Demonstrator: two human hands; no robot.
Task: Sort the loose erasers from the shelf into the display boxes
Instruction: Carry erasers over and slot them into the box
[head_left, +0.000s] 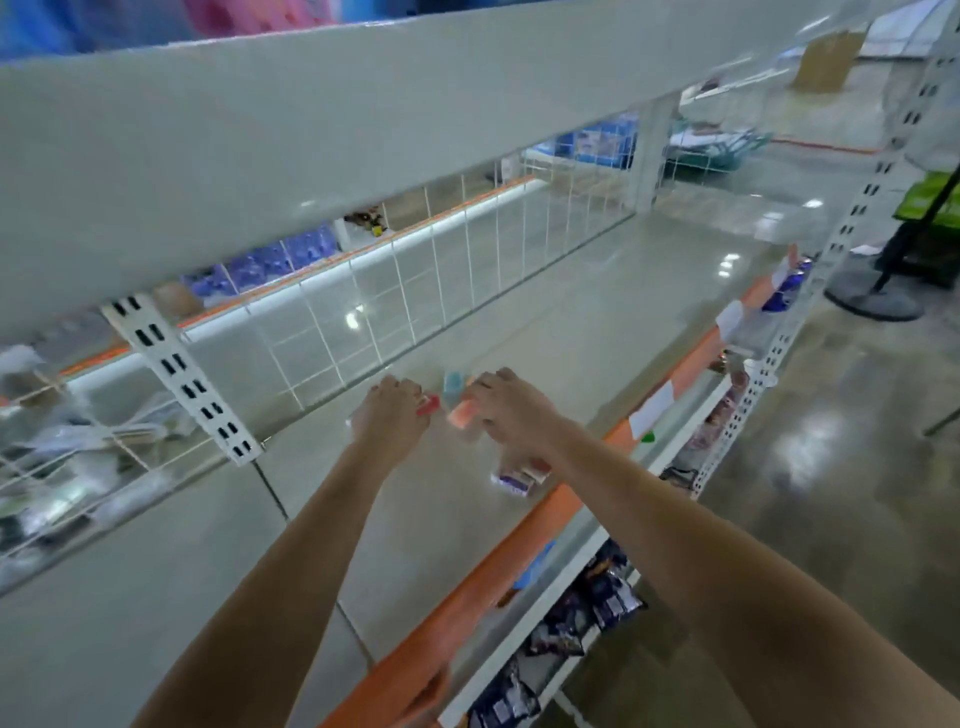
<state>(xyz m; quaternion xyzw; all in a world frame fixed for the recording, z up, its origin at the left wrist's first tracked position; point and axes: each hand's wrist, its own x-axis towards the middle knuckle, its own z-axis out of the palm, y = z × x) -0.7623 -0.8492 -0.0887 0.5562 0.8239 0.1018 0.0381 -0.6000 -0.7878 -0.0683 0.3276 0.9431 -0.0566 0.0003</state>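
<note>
Reaching over the shelf (519, 322), we have both hands at a small cluster of loose erasers near its middle. The left hand (390, 415) lies knuckles up with a red eraser (428, 404) at its fingertips; motion blur prevents us from telling whether that grip is clamped on the eraser or only touching it. The right hand (511, 410) has its fingers curled round an orange eraser (460, 414), so this grip is clamped on it. A pale blue eraser (452, 383) stands on the shelf just beyond both hands, between them and the wire grid back (415, 291).

Nearer the orange shelf edge (540, 519), just under the right forearm, sits a small purple-and-white box (514, 480); it is probably one of the display boxes, though the view is too soft to confirm this or to see its contents.

We judge the task to be in its pick-up stage. At least three erasers are outside any box. Remaining work: carry the held erasers to the box by the shelf edge, place them, then collect the blue one.
</note>
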